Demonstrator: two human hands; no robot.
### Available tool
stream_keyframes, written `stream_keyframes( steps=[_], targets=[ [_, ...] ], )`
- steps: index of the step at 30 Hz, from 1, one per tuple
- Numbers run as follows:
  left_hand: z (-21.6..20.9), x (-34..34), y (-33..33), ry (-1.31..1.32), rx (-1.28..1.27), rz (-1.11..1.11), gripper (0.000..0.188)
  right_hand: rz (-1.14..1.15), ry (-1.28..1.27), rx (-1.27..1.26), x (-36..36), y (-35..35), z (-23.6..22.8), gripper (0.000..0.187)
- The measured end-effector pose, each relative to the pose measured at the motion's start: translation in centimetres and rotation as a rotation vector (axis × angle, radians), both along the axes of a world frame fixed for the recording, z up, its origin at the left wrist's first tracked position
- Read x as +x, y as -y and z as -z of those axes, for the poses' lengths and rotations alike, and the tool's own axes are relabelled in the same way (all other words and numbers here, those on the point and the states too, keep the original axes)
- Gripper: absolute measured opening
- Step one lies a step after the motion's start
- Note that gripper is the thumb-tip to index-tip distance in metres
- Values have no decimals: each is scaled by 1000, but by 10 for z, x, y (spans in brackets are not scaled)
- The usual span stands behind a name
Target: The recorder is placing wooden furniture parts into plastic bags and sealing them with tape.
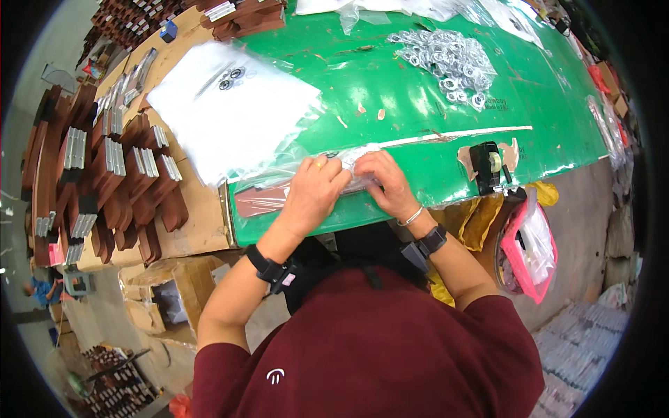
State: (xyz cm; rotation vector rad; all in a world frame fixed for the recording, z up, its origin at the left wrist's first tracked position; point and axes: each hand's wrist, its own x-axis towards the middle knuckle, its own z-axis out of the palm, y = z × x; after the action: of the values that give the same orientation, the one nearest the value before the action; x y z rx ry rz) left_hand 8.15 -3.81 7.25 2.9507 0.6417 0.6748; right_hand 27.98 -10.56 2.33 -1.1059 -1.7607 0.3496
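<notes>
A reddish-brown slat [261, 200] lies inside a transparent plastic bag [298, 155] along the near edge of the green table. My left hand [317, 189] is closed on the bag's plastic, its fingers bent over the slat's right part. Close beside it, my right hand [388, 182] pinches the bunched plastic at the bag's right end. The fingertips of both hands are partly hidden, and the slat's right end is covered by hands and film. Just left of the bag spreads a stack of flat plastic bags [230, 111].
A black tape dispenser [486, 167] stands right of my hands. Small bagged fittings [449, 63] are heaped at the back of the green table [334, 83]. Brown slats with metal ends [115, 164] are piled at left, above a cardboard box [171, 296]. A pink-lined bin [536, 244] stands below right.
</notes>
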Motion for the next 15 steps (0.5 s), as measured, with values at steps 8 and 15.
stream_keyframes(
  steps=[8,15],
  targets=[
    [31,-7,15,206,-6,-73,14,123,-9,54,-10,1,-14,52],
    [-2,-5,19,46,-216,-119,45,164,38,46,-7,6,-2,34]
  ],
)
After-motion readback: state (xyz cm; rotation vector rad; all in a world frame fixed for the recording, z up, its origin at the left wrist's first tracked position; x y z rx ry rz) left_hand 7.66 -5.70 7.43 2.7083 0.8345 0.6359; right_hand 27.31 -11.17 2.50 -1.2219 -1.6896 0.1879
